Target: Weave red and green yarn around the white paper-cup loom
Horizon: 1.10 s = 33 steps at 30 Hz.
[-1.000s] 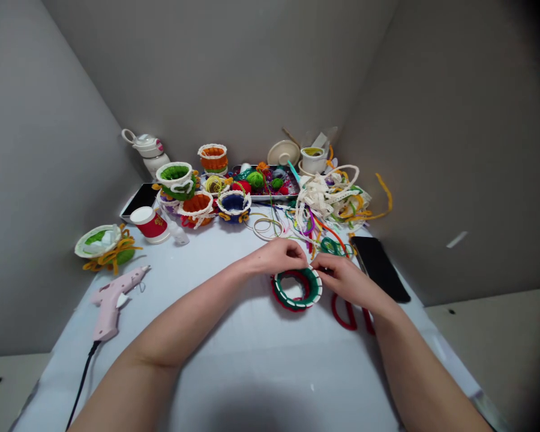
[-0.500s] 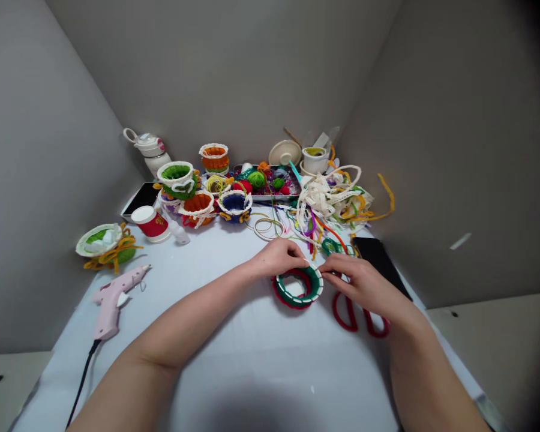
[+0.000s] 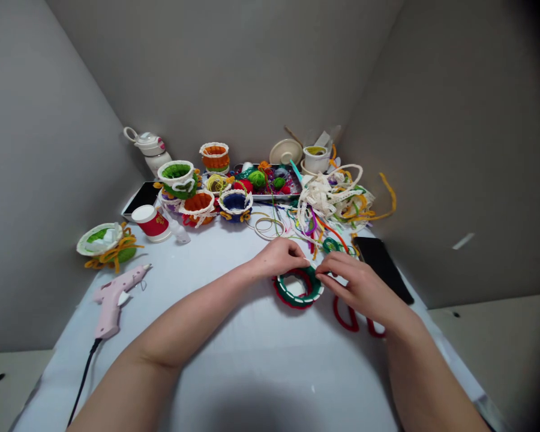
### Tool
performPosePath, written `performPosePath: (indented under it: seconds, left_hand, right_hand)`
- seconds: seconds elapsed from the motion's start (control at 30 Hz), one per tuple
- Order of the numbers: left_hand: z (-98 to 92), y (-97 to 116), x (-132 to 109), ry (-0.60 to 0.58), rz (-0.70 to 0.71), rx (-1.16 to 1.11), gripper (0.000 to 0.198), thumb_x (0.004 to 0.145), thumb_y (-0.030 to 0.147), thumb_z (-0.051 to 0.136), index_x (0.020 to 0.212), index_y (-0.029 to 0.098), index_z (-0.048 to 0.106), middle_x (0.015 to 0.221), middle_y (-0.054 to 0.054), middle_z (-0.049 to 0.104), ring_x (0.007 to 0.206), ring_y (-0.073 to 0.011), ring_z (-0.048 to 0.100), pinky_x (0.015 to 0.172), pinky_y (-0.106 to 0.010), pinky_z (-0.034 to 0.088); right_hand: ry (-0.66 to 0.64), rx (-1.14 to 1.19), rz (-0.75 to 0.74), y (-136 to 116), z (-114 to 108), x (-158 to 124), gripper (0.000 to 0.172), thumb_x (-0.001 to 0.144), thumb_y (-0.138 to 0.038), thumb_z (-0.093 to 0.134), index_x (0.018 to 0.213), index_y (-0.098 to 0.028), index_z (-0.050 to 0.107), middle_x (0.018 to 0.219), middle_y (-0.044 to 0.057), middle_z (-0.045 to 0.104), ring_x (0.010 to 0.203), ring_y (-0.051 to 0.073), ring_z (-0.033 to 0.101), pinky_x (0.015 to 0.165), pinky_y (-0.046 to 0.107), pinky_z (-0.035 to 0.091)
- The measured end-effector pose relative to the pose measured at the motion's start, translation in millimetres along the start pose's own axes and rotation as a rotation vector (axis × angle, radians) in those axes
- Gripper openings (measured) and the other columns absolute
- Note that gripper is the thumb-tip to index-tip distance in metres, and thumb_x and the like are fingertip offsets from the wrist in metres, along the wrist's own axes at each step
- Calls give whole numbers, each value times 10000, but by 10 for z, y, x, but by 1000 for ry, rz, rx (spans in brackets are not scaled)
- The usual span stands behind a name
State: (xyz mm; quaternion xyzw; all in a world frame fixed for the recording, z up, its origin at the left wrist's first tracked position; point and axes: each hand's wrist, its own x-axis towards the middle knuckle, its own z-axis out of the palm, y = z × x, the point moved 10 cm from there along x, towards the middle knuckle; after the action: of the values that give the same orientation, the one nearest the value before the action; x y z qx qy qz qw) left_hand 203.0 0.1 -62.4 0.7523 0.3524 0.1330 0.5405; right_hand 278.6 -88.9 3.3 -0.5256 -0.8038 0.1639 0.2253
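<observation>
A small round woven yarn basket [image 3: 315,290] stands on the table, red outside and dark green inside, with white stitch-like marks along its rim. My left hand [image 3: 279,258] pinches the far rim between thumb and fingers. At the right side of that rim, my right hand [image 3: 355,281] has thumb and fingertips pressed together; what they grip is too small to make out. Under the right hand and wrist lie red-handled scissors [image 3: 345,318], partly hidden.
A pink glue gun [image 3: 110,309] with a black cord lies at left. Several woven baskets [image 3: 198,205], a red-and-white paper cup [image 3: 152,224] and a bottle [image 3: 153,153] stand behind. A yarn tray [image 3: 270,197], tangled trimmings [image 3: 324,201] and a black phone [image 3: 382,264] are farther right.
My right hand has shifted slightly left, its fingertips now over the basket's rim. The left hand keeps its hold and the basket has barely moved.
</observation>
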Motion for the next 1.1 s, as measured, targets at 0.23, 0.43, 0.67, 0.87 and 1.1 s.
performPosePath:
  seconds: [0.23,0.43,0.67,0.87,1.1]
  left_hand:
    - [-23,-28,8,4,-29,-13,232,694,336,686,761,114,696,747,-43,695,658,-113,591,612,-222,449]
    - [-25,-19,6,-16,-29,-18,232,697,332,681,762,110,690,756,-47,690,662,-114,590,622,-224,459]
    - [-50,4,-30,-39,-49,16,209,694,314,659,757,115,671,724,-29,658,645,-107,560,585,-212,428]
    - [-22,79,-56,-92,-3,53,161,699,256,613,787,126,649,715,-5,633,645,-101,549,579,-202,419]
    - [71,104,-30,-96,43,-67,285,712,370,670,816,108,715,776,-46,700,701,-128,608,659,-224,473]
  right_hand:
    - [-56,3,26,92,-62,-83,202,953,-299,477,892,-214,649,863,75,633,772,183,575,702,303,449]
    - [-150,22,73,253,68,-62,228,955,-310,463,854,-208,641,815,53,629,729,166,566,679,277,438]
    - [-154,132,141,411,138,20,211,912,-282,490,822,-187,656,788,38,648,702,154,569,659,261,439]
    - [-127,210,187,424,272,99,226,913,-305,484,821,-175,645,790,37,652,714,159,571,645,259,436]
    - [-62,224,180,406,302,149,265,927,-355,490,812,-172,644,768,34,642,702,158,567,627,255,426]
